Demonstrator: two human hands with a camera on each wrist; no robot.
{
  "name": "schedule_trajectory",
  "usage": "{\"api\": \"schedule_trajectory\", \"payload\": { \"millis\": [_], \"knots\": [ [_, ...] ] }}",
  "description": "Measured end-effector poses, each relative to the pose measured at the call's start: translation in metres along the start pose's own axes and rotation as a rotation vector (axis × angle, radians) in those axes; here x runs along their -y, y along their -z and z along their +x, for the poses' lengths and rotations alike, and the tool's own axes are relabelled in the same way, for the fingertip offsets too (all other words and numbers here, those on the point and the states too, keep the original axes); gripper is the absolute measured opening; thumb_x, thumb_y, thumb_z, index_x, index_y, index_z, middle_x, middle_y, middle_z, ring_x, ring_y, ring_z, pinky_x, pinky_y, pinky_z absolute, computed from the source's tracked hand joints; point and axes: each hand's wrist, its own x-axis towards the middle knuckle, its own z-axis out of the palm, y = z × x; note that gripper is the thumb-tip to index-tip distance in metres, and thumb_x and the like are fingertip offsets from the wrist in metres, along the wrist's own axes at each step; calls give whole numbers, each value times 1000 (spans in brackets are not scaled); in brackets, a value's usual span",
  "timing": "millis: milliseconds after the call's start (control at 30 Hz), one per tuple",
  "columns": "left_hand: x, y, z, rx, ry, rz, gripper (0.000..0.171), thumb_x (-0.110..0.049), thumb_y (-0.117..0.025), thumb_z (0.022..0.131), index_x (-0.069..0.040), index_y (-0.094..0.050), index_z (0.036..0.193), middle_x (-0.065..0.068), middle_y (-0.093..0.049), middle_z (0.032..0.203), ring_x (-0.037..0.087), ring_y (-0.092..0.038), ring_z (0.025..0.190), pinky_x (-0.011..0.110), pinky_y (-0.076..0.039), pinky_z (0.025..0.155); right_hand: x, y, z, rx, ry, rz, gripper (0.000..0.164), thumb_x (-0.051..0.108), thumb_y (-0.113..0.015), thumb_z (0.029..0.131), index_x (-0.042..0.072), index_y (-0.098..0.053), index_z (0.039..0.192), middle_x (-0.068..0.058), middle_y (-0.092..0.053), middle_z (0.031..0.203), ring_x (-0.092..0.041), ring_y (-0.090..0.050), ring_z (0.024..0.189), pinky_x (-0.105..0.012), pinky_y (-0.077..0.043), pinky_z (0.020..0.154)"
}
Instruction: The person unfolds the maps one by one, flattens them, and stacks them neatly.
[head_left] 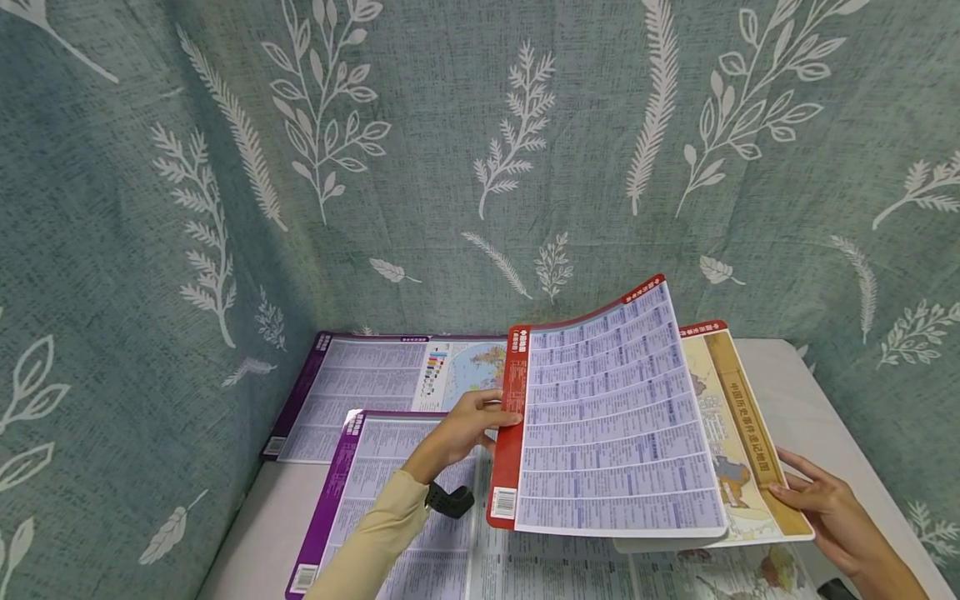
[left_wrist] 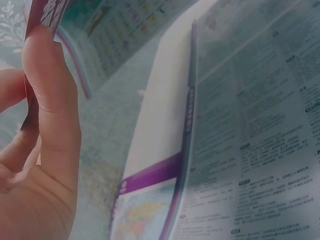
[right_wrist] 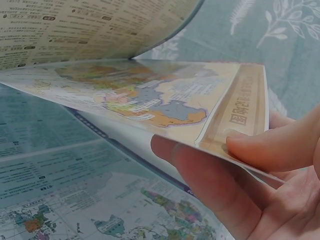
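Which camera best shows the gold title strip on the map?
The head view: there the gold title strip shows almost whole, its Chinese characters clear, with the right hand gripping the map. The right wrist view is closer but foreshortens the strip, leaving some characters faint. The left wrist view doesn't show it.

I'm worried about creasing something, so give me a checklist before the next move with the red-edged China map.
1. Left hand pinching the red edge: ok.
2. Right hand pinching the edge at the brown title strip: ok.
3. China map lying flat: not ok; its text panel bows upward.
4. Right-hand edge raised off the front purple-edged world map: ok.
5. Rear purple-edged map fully uncovered: not ok; partly hidden.
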Motion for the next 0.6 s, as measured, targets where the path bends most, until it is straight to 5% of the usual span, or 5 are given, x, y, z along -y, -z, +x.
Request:
{"api": "schedule_trajectory", "payload": {
  "millis": [600],
  "knots": [
    [0, 7, -5, -9, 23, -10, 45, -9, -66, 87, 2, -52, 129, 14, -67, 103, 23, -67, 82, 32, -52, 47, -4, -1, -2, -7, -9, 11, 60, -14, -25, 97, 26, -59, 127, -13, -65, 114, -32, -65, 97, -39, -55, 74]
  ]
}}
